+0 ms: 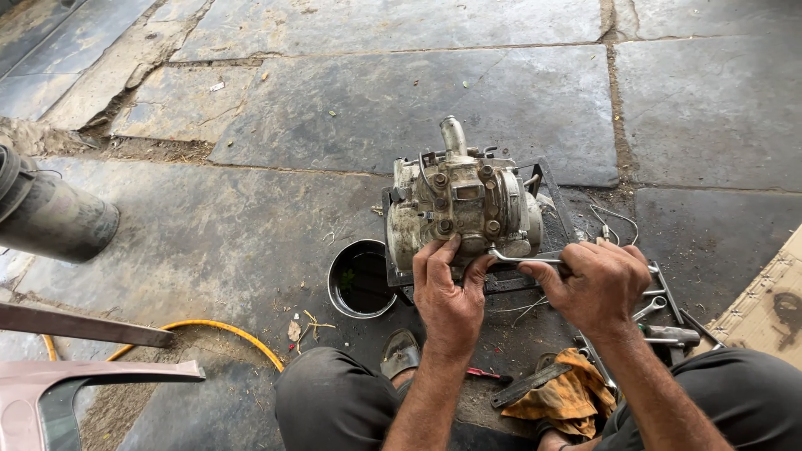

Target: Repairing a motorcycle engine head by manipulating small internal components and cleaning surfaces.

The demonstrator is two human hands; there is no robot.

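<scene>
Under left hand (449,292): engine (462,209).

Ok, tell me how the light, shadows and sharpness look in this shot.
Head view: soft, even daylight with no hard shadows and no glare. The engine block, left hand and right hand holding the wrench are in sharp focus. The round tin is dark inside. The stone floor bends slightly at the edges of the frame, as a wide lens does.
</scene>
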